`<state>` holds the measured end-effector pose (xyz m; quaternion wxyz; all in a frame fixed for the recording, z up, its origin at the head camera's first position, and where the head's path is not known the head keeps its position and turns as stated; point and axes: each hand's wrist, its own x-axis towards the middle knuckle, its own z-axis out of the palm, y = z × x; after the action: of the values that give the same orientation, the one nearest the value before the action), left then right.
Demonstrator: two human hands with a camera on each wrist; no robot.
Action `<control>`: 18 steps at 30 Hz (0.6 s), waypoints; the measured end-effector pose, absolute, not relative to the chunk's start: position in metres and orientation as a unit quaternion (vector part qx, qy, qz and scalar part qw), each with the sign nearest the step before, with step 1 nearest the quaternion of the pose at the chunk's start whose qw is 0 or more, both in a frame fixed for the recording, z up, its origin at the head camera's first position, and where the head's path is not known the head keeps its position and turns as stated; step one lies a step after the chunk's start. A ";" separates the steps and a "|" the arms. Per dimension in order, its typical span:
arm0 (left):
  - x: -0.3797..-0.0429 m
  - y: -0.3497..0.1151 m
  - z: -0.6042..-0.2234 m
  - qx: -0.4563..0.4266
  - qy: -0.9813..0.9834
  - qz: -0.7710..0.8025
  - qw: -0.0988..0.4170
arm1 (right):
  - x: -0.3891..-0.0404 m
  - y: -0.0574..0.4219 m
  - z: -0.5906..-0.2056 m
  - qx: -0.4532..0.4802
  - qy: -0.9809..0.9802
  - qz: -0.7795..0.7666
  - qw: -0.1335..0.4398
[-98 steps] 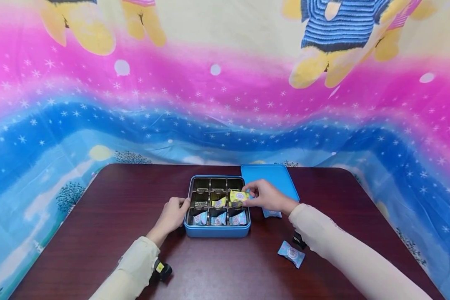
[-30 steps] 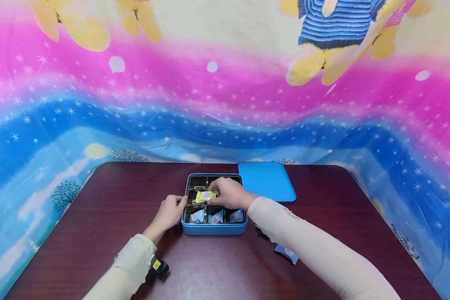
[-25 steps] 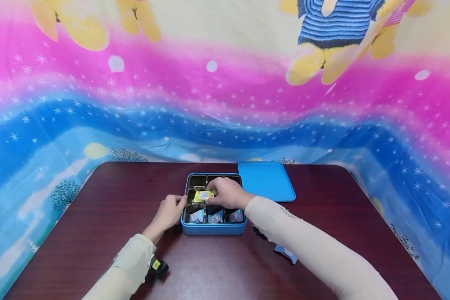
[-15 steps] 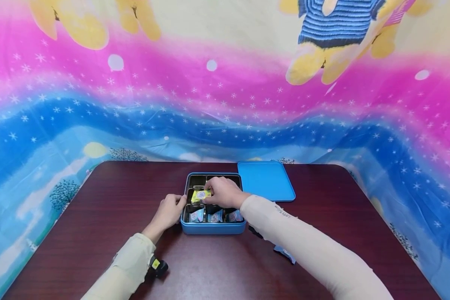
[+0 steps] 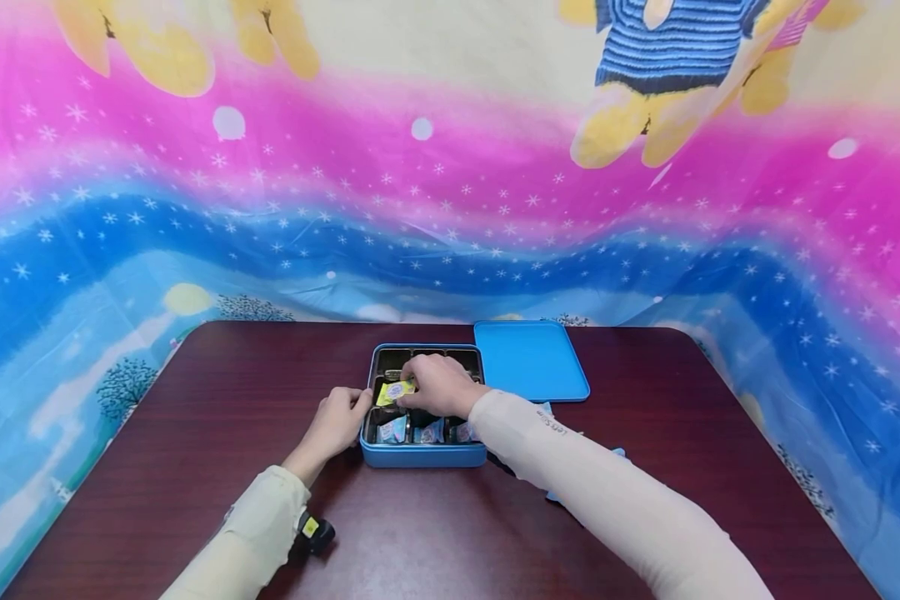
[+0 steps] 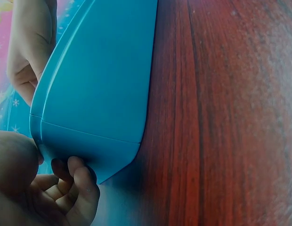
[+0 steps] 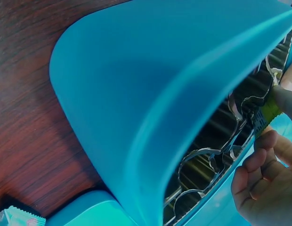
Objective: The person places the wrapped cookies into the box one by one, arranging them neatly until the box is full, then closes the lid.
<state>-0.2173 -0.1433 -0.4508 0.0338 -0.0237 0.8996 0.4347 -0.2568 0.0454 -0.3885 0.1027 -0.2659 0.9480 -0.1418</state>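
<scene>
At the blue box (image 5: 423,457) my left hand (image 5: 333,422) grips, my right hand (image 5: 441,385) pinches yellow candy (image 5: 392,392) endwise: best, being likely light, slick.

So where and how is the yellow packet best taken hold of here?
Pinch the yellow packet by its right end, probably from above and the right, as the right hand does. It looks small and flattish, and its left end lies close to the left side of the tin, which the left hand touches, so that side seems cramped.
</scene>
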 end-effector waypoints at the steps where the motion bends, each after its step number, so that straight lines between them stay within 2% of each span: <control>1: -0.217 -0.143 -0.451 -0.024 0.899 0.435 0.035 | -0.257 0.045 -0.389 -0.266 0.948 -0.143 0.103; 18: -0.218 -0.144 -0.452 -0.016 0.901 0.432 0.021 | -0.256 0.034 -0.392 -0.260 0.950 -0.138 0.102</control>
<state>-0.2182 -0.1436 -0.4525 0.0208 -0.0159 0.9015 0.4320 -0.2562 0.0340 -0.3920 0.1024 -0.2605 0.9501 -0.1381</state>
